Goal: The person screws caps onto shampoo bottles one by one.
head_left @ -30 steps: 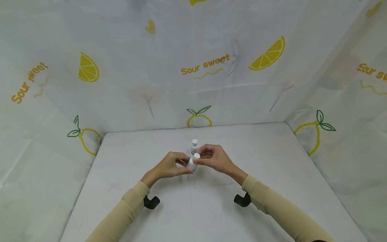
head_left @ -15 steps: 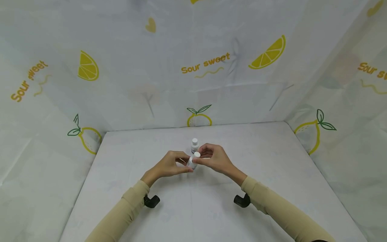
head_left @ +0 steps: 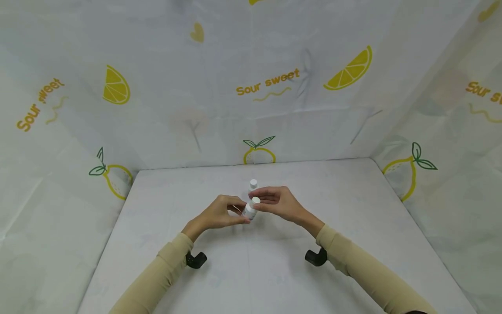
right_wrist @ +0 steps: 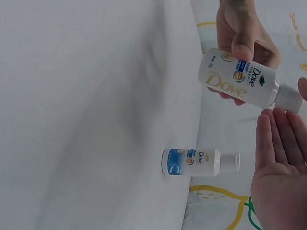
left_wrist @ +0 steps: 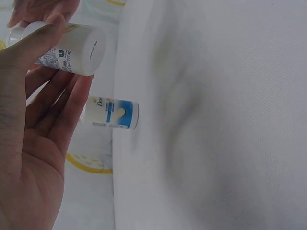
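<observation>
My left hand (head_left: 221, 213) grips the body of a white Dove bottle (right_wrist: 240, 79) and holds it tilted above the table. The bottle's white cap (right_wrist: 289, 99) points up toward my right hand (head_left: 283, 204). The right hand's fingers are stretched out beside the cap, the fingertips close against it. Its thumb lies at the cap's near side, partly cut off in the right wrist view. A second Dove bottle (right_wrist: 194, 162), white with a blue lower label and capped, stands upright just behind. In the head view the right fingers cover its lower part.
A white-covered table (head_left: 251, 270) lies under the hands. Around it hang white sheets (head_left: 219, 131) printed with lemons and "Sour sweet". Black wrist-worn devices (head_left: 196, 260) sit below both wrists.
The right fingers have straightened from a curled pinch at the cap and reach farther left, covering more of the rear bottle. The left hand and its bottle stay nearly still.
</observation>
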Demonstrator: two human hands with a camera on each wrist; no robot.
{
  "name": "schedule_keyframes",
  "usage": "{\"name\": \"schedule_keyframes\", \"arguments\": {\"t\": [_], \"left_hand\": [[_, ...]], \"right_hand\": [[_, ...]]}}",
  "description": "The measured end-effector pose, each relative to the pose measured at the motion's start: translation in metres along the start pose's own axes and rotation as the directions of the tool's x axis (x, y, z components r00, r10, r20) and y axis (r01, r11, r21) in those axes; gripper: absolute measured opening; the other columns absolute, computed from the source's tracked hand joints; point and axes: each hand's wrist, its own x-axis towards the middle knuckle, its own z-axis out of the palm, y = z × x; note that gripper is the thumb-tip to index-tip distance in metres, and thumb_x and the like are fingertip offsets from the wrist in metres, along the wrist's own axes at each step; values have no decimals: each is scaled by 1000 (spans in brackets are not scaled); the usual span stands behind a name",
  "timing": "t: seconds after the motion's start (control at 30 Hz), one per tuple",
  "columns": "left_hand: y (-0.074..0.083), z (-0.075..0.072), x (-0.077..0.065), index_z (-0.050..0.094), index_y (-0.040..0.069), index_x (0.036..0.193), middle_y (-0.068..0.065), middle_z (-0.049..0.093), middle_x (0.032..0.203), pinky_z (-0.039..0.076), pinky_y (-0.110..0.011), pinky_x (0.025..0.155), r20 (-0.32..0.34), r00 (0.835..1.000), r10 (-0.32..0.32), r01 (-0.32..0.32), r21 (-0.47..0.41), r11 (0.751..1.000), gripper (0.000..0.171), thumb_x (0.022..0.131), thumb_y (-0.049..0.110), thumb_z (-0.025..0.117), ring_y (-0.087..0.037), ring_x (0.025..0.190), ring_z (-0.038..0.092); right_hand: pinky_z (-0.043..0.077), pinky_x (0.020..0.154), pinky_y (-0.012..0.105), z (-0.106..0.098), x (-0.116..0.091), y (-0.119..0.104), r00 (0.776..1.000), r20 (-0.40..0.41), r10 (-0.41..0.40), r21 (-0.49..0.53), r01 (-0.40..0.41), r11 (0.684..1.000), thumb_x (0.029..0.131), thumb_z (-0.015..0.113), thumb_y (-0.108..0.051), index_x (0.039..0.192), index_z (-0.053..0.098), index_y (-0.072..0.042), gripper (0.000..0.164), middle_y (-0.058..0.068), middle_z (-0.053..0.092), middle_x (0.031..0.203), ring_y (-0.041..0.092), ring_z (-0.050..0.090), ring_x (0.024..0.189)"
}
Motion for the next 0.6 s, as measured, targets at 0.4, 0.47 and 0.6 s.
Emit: {"name": "schedule_keyframes", "arguments": {"t": [0.4,0.47,0.6], "left_hand": [[4,0,2,71,19,109,5,73,102,60,-23,79,28,1000,-3,3,-15,1000,34,80,35,79,-6,91,69],[4,0,1,71,18,109,4,73,102,60,-23,79,27,1000,5,-5,-18,1000,34,80,34,79,-6,91,69],[5,0,1,71,19,109,4,73,102,60,-24,80,24,1000,2,-1,-34,999,34,80,33,79,-7,91,68]], "right_hand": [[54,98,27,-4,2,2,996,76,-43,-2,43,999,89,71,-17,123,65,-9,36,10,66,127,28,63,120],[54,98,27,-4,2,1,995,86,-49,-12,50,999,89,70,-18,123,65,-9,36,9,66,127,24,63,119],[55,97,28,-5,1,-2,994,101,-52,2,52,999,89,70,-17,124,64,-8,36,9,66,128,23,64,119]]}}
